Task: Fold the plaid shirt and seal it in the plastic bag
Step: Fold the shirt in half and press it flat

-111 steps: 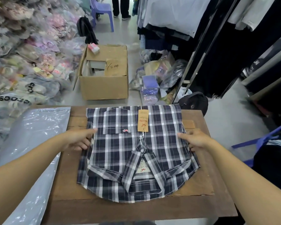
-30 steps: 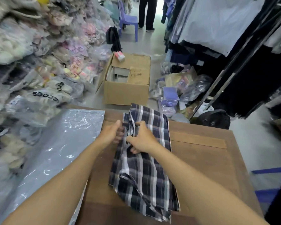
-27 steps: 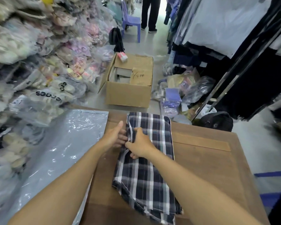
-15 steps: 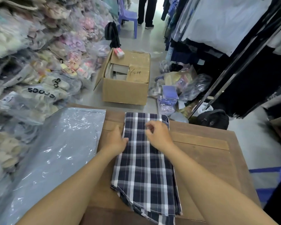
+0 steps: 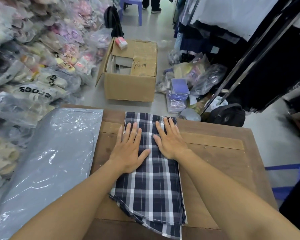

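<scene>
Plaid shirt [image 5: 152, 174]: folded into a long narrow strip of navy, white and grey check, lying lengthwise on the wooden table [image 5: 215, 163], its far end near the table's far edge and its near hem, curved and layered, hanging slightly over the near edge.
Left hand [image 5: 128, 149]: flat on the shirt's left side in its far half, palm down, fingers spread and extended, gripping nothing; the outer fingers lap over the strip's left edge onto the wood.
Right hand [image 5: 170, 139]: flat on the shirt's right side, just beside the left hand, palm down, fingers straight and loose, holding nothing; the fingertips reach close to the strip's far end.
Forearms: both bare, running in from the lower corners of the view and meeting at the shirt.
Plastic bag [image 5: 47, 161]: large, grey and glossy, lying flat to the left of the shirt, apart from it, partly on the table and spilling past its left side.
Table: brown, worn, with a raised wooden slat across its far part.
Cardboard box [image 5: 130, 87]: open, on the floor beyond the table, with handwriting on one flap and a small pink packet [image 5: 121, 42] on its rim.
Surroundings: heaps of bagged goods [image 5: 33, 58] at left; hanging garments on a rack [image 5: 241, 32] at right; a dark backpack [image 5: 227, 115] on the floor beside the table's far right corner.
</scene>
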Available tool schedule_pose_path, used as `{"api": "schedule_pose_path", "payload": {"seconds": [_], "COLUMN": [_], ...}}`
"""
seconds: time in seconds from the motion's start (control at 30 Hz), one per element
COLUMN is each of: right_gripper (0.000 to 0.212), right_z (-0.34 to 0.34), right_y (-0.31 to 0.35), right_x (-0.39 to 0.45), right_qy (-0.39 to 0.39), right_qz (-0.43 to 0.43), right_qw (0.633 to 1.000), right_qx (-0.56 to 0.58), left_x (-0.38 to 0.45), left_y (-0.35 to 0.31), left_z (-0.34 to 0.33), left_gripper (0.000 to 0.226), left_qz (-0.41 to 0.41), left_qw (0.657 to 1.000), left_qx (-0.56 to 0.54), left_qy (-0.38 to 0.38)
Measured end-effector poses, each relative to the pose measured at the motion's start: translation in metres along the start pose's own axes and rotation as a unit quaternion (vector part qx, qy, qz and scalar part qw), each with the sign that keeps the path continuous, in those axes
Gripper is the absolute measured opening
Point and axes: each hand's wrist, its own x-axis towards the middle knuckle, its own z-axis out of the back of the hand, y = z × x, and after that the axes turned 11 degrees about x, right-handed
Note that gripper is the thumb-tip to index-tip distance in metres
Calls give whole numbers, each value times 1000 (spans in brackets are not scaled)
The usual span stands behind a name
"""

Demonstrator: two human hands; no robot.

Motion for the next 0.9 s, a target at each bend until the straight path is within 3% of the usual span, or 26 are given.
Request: {"api": "schedule_pose_path", "payload": {"seconds": [0.13,0.2,0.27,0.37,0.5,0.67,0.73,0.83,0.9], "right_gripper": [62,56,56,64,61,60,60,61,65], "right_z": [13,23,27,27,17,3,3,5,5], "right_y": [0,-2,-5,-12,-15,-17,-18,-19,-20], "right_x": [3,2,-2,-2,6,8,8,8,8], "right_qy": [24,-21,-73,-43,19,1,1,15,24], "right_qz": [-3,7,26,40,52,55,54,55,62], "right_qw": [999,997,997,998,998,998,998,998,998], "right_qx": [48,69,19,2,-16,-17,-14,-16,-22], "left_x": [-24,-37,-45,-44,-45,-43,-39,-17,8], "left_y": [-23,-40,-57,-73,-77,-79,-74,-56,-39], "left_z": [31,39,38,23,3,-6,1,15,21], "left_gripper": [87,88,95,107,113,113,102,58,52], "left_qz": [-156,-262,-336,-375,-383,-386,-378,-315,-224], "left_qw": [985,959,938,925,921,919,925,934,951], "left_qx": [-13,-16,21,56,70,76,37,-92,-64], "left_qy": [-75,-106,-88,-34,-12,-18,-25,-143,-204]}}
